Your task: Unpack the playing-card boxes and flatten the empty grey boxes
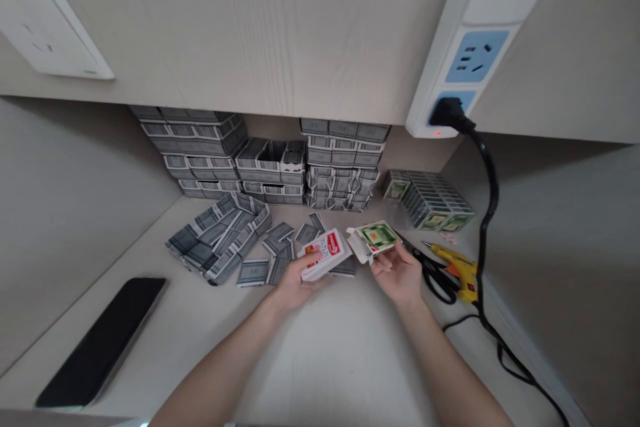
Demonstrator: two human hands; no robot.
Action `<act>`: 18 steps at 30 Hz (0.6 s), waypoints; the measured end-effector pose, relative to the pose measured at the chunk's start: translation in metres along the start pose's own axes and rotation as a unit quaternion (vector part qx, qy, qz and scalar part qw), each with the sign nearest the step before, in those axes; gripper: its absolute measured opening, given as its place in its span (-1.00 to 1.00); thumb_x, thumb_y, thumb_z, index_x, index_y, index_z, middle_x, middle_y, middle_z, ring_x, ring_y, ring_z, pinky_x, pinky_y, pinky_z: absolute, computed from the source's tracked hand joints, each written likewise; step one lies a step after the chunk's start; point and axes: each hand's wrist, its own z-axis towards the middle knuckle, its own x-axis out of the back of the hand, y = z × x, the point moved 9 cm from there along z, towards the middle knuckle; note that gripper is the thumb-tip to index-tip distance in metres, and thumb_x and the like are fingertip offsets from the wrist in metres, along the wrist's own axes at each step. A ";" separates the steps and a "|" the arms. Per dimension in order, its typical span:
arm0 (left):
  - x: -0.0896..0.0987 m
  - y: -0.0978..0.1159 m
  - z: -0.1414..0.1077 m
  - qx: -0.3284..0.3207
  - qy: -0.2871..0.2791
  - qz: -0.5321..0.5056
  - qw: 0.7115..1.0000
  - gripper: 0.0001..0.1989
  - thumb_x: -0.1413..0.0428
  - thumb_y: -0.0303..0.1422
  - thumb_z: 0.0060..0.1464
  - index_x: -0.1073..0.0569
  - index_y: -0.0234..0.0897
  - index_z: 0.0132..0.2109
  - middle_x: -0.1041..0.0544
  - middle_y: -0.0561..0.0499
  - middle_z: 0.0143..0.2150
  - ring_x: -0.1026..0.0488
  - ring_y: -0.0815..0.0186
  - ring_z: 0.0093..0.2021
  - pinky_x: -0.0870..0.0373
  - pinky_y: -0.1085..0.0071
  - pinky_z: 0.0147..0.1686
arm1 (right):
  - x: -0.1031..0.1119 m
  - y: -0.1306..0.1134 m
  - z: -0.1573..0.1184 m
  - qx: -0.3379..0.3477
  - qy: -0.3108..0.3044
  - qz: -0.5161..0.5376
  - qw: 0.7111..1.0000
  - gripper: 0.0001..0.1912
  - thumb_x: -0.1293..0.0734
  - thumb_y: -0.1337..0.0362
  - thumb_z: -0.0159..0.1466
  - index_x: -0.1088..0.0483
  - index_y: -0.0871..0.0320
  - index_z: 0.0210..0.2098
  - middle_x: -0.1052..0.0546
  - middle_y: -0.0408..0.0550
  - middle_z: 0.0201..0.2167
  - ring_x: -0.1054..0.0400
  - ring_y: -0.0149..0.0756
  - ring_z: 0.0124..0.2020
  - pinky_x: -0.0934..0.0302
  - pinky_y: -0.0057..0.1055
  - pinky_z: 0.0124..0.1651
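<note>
Fingers wrapped round a deck of playing cards (325, 255) with a red and white face up, my left hand (296, 282) is near the middle of the desk. Just to its right, my right hand (400, 273) grips a green and white card box (377, 235), its flap end open towards the deck. Deck and box are close together. Several folded grey-patterned card pieces (253, 272) lie behind and left of my left hand. Further left sits a tray-like shape built of folded cards (220, 237).
Stacked folded-card structures (200, 147) stand along the back, with packed card boxes (433, 197) at back right. Black scissors (437, 277), a yellow glue gun (463, 270) and its cable lie right. A black phone-like slab (105, 340) lies left. A power strip (475, 47) hangs above.
</note>
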 end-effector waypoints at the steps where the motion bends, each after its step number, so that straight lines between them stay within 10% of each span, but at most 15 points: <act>1: 0.001 0.004 0.000 -0.011 0.001 -0.024 1.000 -0.81 -0.17 -0.37 -0.18 -0.40 -0.39 -0.37 -0.41 0.05 -0.61 -0.24 0.50 -0.68 -0.04 0.58 -0.72 | 0.002 -0.002 0.001 0.004 0.006 0.001 1.000 -0.89 -0.24 0.29 0.10 -0.31 0.14 -0.53 -0.32 -0.23 -0.71 -0.05 -0.51 -0.74 -0.08 -0.49 -0.63; 8: 0.003 0.014 0.002 -0.049 -0.003 -0.063 0.997 -0.78 -0.20 -0.38 -0.23 -0.34 -0.35 -0.40 -0.36 0.13 -0.61 -0.10 0.58 -0.73 0.12 0.62 -0.78 | 0.009 -0.003 0.005 0.017 0.034 -0.046 0.998 -0.93 -0.28 0.29 0.08 -0.32 0.16 -0.51 -0.37 -0.21 -0.64 -0.09 -0.52 -0.72 -0.04 -0.52 -0.66; 18: 0.010 0.021 0.003 -0.078 0.029 -0.054 0.995 -0.77 -0.22 -0.35 -0.28 -0.36 -0.35 -0.42 -0.36 0.14 -0.64 -0.16 0.55 -0.73 0.00 0.61 -0.76 | -0.006 -0.032 -0.015 0.205 0.059 -0.285 0.935 -0.83 -0.36 0.21 0.05 -0.37 0.17 -0.41 -0.45 -0.15 -0.51 -0.21 -0.47 -0.68 -0.02 -0.50 -0.69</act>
